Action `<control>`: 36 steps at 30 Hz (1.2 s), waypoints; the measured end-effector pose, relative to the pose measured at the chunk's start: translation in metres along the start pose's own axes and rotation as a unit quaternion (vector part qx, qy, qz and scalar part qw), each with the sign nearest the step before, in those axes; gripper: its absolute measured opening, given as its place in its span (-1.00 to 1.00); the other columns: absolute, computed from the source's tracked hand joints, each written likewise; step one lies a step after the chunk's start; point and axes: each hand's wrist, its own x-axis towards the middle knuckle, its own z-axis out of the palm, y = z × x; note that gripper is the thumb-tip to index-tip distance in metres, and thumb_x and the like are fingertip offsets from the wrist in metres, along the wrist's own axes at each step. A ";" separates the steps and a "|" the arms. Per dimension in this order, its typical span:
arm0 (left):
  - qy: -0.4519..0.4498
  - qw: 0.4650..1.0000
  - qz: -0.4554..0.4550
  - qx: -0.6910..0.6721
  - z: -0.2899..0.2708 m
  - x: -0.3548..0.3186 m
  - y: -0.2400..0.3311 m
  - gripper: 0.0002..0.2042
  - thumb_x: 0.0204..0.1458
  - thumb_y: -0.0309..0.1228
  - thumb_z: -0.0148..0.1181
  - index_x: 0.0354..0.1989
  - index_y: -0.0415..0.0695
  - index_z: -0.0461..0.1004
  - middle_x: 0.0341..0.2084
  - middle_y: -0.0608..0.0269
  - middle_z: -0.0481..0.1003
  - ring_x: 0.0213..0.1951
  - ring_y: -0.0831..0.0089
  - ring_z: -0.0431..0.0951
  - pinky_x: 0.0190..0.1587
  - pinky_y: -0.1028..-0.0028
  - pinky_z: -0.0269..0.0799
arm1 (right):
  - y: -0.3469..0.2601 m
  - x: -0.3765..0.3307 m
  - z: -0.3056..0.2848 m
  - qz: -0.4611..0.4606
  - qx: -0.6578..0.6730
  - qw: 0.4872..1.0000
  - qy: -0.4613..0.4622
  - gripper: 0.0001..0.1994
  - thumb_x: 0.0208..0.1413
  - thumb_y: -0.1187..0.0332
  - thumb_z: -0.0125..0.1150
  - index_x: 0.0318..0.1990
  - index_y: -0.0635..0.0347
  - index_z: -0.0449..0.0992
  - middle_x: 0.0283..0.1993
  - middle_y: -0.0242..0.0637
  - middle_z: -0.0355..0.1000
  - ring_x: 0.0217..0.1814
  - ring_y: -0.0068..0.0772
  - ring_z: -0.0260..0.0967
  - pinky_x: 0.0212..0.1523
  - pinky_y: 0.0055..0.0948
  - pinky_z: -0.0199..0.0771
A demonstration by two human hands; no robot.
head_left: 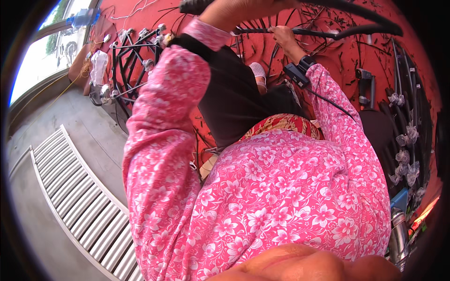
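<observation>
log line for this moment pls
left hand grips black tube | right hand holds thin black rod | red floor

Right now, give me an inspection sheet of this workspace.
Surface: red floor, strewn with short black offcuts.
Job's things: long black strip, curving across the top of the view.
Clutter: black frame with wrapped joints at left; wrapped black rods at right; steel flask.
Hands: left hand raised on a black piece at the top edge; right hand grips the strip.
Cables: black cable runs from a wrist device.
Surroundings: slatted floor grate, doorway at left.
</observation>
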 end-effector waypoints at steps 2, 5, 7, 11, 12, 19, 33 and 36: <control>-0.006 1.000 -0.011 -0.007 0.032 -0.022 -0.002 -0.65 0.13 -0.08 0.26 -0.36 -0.18 0.50 -0.48 -0.02 0.52 -0.34 -0.03 0.57 -0.31 0.09 0.43 | -0.024 -0.012 -0.009 -0.044 -0.082 0.996 -0.019 -0.83 0.15 0.33 0.14 -0.18 0.06 0.63 -0.40 -0.25 0.55 -0.32 -0.19 0.57 -0.33 -0.21 0.55; 0.017 0.999 -0.034 -0.001 0.066 -0.033 -0.027 -0.74 0.18 -0.22 0.18 -0.10 -0.15 0.49 -0.39 0.00 0.58 -0.38 -0.02 0.59 -0.38 0.10 0.46 | -0.061 -0.050 -0.027 -0.047 -0.148 0.986 -0.064 -0.85 0.17 0.34 0.15 -0.22 0.13 0.62 -0.36 -0.24 0.56 -0.34 -0.20 0.55 -0.32 -0.25 0.55; 0.075 0.992 0.050 0.086 0.074 -0.037 -0.047 -0.72 0.24 -0.28 0.11 0.05 -0.12 0.44 -0.37 0.01 0.59 -0.41 -0.02 0.60 -0.43 0.11 0.47 | -0.079 -0.094 -0.036 0.029 0.000 0.997 -0.069 -0.85 0.20 0.36 0.14 -0.25 0.18 0.61 -0.36 -0.21 0.55 -0.37 -0.20 0.53 -0.33 -0.28 0.54; 0.135 0.987 0.074 0.046 0.097 -0.017 -0.067 -0.57 0.17 -0.49 0.06 0.25 -0.10 0.31 -0.33 0.01 0.59 -0.44 0.00 0.59 -0.46 0.14 0.48 | -0.086 -0.115 -0.045 0.004 0.011 0.999 -0.043 -0.82 0.26 0.35 0.11 -0.26 0.21 0.62 -0.47 -0.30 0.45 -0.47 -0.41 0.41 -0.45 -0.37 0.40; 0.156 0.984 0.084 0.030 0.104 -0.016 -0.067 -0.54 0.14 -0.52 0.09 0.25 -0.14 0.30 -0.33 -0.01 0.58 -0.42 0.00 0.59 -0.44 0.13 0.48 | -0.084 -0.116 -0.047 -0.040 -0.015 0.999 -0.033 -0.78 0.29 0.32 0.09 -0.26 0.23 0.62 -0.52 -0.40 0.40 -0.51 -0.56 0.32 -0.50 -0.45 0.31; 0.171 0.984 0.021 0.038 0.140 -0.021 -0.069 -0.63 0.21 -0.35 0.15 0.20 0.05 0.36 -0.39 0.15 0.61 -0.45 0.09 0.64 -0.45 0.22 0.52 | -0.120 -0.136 -0.070 0.191 0.164 0.964 -0.081 -0.78 0.31 0.29 0.14 -0.23 0.27 0.60 -0.42 -0.50 0.43 -0.47 -0.70 0.26 -0.43 -0.57 0.28; 0.214 0.898 -0.308 -0.229 0.123 -0.024 -0.032 -0.32 0.35 0.17 -0.34 -0.30 -0.24 0.51 -0.77 0.24 0.55 -0.46 0.17 0.64 -0.18 0.31 0.52 | -0.237 -0.071 -0.156 -0.033 -0.055 0.997 -0.031 -0.72 0.16 0.18 0.32 -0.24 0.26 0.69 -0.51 -0.46 0.45 -0.41 -0.67 0.33 -0.37 -0.51 0.36; 0.264 0.871 -0.308 -0.277 0.124 -0.024 -0.030 -0.36 0.36 0.14 -0.27 -0.28 -0.25 0.52 -0.76 0.21 0.55 -0.62 0.42 0.61 -0.35 0.46 0.51 | -0.230 -0.052 -0.154 -0.115 -0.059 0.992 0.004 -0.72 0.14 0.18 0.33 -0.26 0.25 0.69 -0.50 -0.41 0.47 -0.44 -0.63 0.37 -0.36 -0.47 0.42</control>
